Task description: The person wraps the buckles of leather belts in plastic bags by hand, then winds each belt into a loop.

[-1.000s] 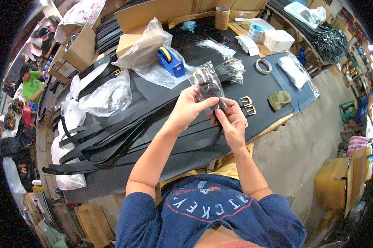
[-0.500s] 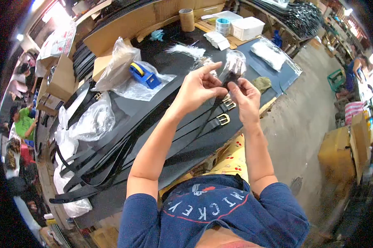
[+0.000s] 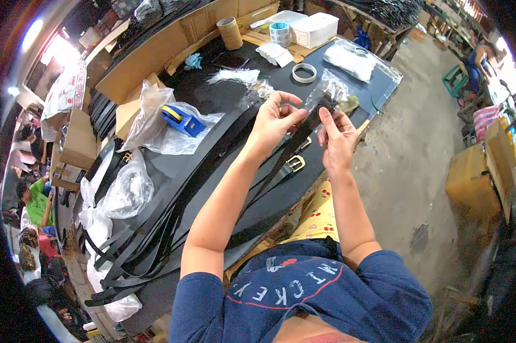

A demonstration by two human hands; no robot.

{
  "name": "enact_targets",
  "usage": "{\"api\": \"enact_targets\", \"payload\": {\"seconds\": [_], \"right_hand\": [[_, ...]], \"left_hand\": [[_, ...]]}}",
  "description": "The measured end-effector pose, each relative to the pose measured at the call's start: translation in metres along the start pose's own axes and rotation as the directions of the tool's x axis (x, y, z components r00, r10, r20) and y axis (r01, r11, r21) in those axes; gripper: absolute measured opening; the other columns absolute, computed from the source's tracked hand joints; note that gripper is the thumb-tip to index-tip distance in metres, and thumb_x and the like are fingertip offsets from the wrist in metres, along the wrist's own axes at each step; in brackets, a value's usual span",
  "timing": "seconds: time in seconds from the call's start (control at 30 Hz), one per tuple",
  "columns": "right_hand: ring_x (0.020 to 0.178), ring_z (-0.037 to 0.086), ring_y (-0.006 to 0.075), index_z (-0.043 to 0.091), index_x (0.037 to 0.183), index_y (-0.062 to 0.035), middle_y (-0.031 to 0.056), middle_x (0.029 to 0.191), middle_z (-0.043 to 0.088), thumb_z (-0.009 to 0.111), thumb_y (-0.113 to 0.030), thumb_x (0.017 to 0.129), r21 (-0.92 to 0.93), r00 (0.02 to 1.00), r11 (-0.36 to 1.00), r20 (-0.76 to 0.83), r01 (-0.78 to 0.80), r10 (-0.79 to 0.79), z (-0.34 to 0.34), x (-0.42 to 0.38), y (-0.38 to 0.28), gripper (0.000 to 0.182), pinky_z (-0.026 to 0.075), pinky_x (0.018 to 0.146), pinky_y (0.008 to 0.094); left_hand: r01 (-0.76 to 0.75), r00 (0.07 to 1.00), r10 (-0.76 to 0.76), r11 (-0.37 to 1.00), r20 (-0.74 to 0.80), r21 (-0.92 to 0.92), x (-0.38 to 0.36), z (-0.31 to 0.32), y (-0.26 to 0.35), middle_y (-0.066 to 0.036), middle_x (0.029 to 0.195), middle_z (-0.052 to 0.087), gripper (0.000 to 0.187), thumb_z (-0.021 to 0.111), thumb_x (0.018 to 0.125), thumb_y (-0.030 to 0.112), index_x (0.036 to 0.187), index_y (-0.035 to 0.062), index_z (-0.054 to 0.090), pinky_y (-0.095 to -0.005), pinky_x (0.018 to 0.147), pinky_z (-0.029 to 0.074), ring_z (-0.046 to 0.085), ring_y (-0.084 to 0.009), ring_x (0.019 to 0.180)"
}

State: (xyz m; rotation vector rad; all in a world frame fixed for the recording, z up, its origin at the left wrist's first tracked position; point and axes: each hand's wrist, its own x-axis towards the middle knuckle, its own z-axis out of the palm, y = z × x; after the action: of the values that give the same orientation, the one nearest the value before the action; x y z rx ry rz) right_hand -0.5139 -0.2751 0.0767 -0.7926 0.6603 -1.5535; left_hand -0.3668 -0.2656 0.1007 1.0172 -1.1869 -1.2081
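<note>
My left hand [image 3: 276, 124] is closed, thumb and forefinger brought together above the belts; anything between the tips is too small to make out. Just right of it, my right hand [image 3: 338, 137] has its thumb raised and its fingers curled in. What it grips I cannot make out. A black belt [image 3: 286, 151] runs up between the two hands, its far end near my right thumb. Beneath them lies a gold-coloured buckle [image 3: 295, 163] on another belt. More black belts [image 3: 172, 228] stretch in a loose bundle toward the lower left.
Beyond my hands are a tape roll [image 3: 304, 73], white tags [image 3: 275, 55], white strands [image 3: 233, 77] and a white box [image 3: 315, 30]. A blue tape dispenser [image 3: 182, 120] rests on clear plastic at left. A cardboard box [image 3: 476, 180] stands on the floor at right.
My hands have moved apart from their meeting point at the belt end. The view has shifted, and a tape roll now shows beyond my hands.
</note>
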Motion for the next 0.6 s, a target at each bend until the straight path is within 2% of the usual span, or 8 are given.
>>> {"api": "enact_targets", "payload": {"seconds": [0.13,0.23,0.3,0.37,0.47,0.5,0.57,0.6], "right_hand": [[0.043,0.042,0.0047,0.058,0.080,-0.0033,-0.0015,0.064,0.054,0.071,-0.012,0.079,-0.042,0.999,0.999,0.002,0.032,-0.032,0.004,-0.005,-0.002,0.015,0.031,0.039,0.0195],[0.044,0.042,0.0042,0.058,0.080,-0.0031,-0.0013,0.064,0.054,0.071,-0.011,0.080,-0.108,0.999,0.993,-0.016,0.050,-0.052,0.006,-0.007,-0.003,0.015,0.031,0.038,0.0192],[0.044,0.043,0.0040,0.058,0.079,-0.0031,-0.0012,0.064,0.054,0.070,-0.010,0.080,-0.138,0.998,0.989,-0.020,0.055,-0.058,0.006,-0.008,-0.003,0.014,0.031,0.038,0.0192],[0.046,0.044,0.0044,0.059,0.082,-0.0018,-0.0005,0.066,0.055,0.069,-0.010,0.081,-0.146,0.998,0.987,0.006,0.062,-0.062,0.007,-0.009,-0.002,0.013,0.032,0.039,0.0199],[0.053,0.049,0.0056,0.062,0.089,0.0003,0.0000,0.069,0.058,0.068,-0.006,0.081,-0.175,0.995,0.982,0.091,0.067,-0.051,0.008,-0.009,-0.008,0.012,0.038,0.047,0.0199],[0.053,0.049,0.0056,0.062,0.089,0.0003,0.0000,0.069,0.058,0.068,-0.006,0.081,-0.176,0.995,0.982,0.090,0.069,-0.054,0.006,-0.007,-0.011,0.012,0.038,0.047,0.0199],[0.063,0.053,0.0069,0.063,0.095,0.0021,0.0006,0.074,0.061,0.067,-0.003,0.081,-0.201,0.965,0.978,0.261,0.051,0.004,0.000,-0.003,-0.015,0.015,0.043,0.058,0.0201],[0.063,0.053,0.0069,0.063,0.095,0.0021,0.0006,0.074,0.061,0.067,-0.003,0.081,-0.201,0.965,0.978,0.261,0.051,0.003,-0.001,-0.003,-0.017,0.015,0.043,0.058,0.0201]], "left_hand": [[0.026,0.999,-0.029,0.991,0.019,0.132,-0.007,0.002,0.008,-0.003,0.084,0.063,0.019,0.064,0.083,0.009,0.101,0.0012,0.063,-0.0198,0.071,0.045,0.056,-0.0066,0.077],[-0.114,0.993,0.117,0.960,0.003,0.256,-0.015,0.010,0.012,-0.004,0.083,0.063,0.021,0.065,0.082,0.007,0.101,-0.0006,0.063,-0.0212,0.074,0.046,0.057,-0.0084,0.079],[-0.240,0.960,0.276,0.896,-0.046,0.374,-0.021,0.017,0.012,-0.006,0.079,0.065,0.022,0.066,0.080,0.007,0.098,-0.0053,0.063,-0.0233,0.072,0.048,0.060,-0.0103,0.076],[-0.241,0.956,0.283,0.909,-0.081,0.339,-0.023,0.019,0.012,-0.006,0.080,0.066,0.020,0.067,0.078,0.006,0.096,-0.0044,0.064,-0.0222,0.069,0.048,0.060,-0.0088,0.073],[-0.082,0.984,0.111,0.976,-0.141,0.200,-0.019,0.012,0.009,-0.004,0.078,0.066,0.018,0.067,0.078,0.003,0.095,-0.0029,0.065,-0.0210,0.064,0.048,0.059,-0.0070,0.067],[-0.029,0.993,0.045,0.989,-0.106,0.144,-0.018,0.010,0.015,-0.005,0.085,0.066,0.019,0.067,0.079,0.005,0.096,-0.0029,0.064,-0.0206,0.069,0.048,0.059,-0.0078,0.074],[-0.019,0.996,0.027,0.995,-0.082,0.094,-0.013,0.001,0.013,-0.005,0.084,0.066,0.019,0.067,0.080,0.006,0.097,-0.0026,0.064,-0.0206,0.069,0.048,0.059,-0.0077,0.073],[-0.011,0.998,0.015,0.998,-0.057,0.062,-0.013,-0.001,0.015,-0.004,0.087,0.066,0.021,0.068,0.080,0.007,0.099,-0.0017,0.064,-0.0209,0.071,0.048,0.059,-0.0078,0.076]]}}
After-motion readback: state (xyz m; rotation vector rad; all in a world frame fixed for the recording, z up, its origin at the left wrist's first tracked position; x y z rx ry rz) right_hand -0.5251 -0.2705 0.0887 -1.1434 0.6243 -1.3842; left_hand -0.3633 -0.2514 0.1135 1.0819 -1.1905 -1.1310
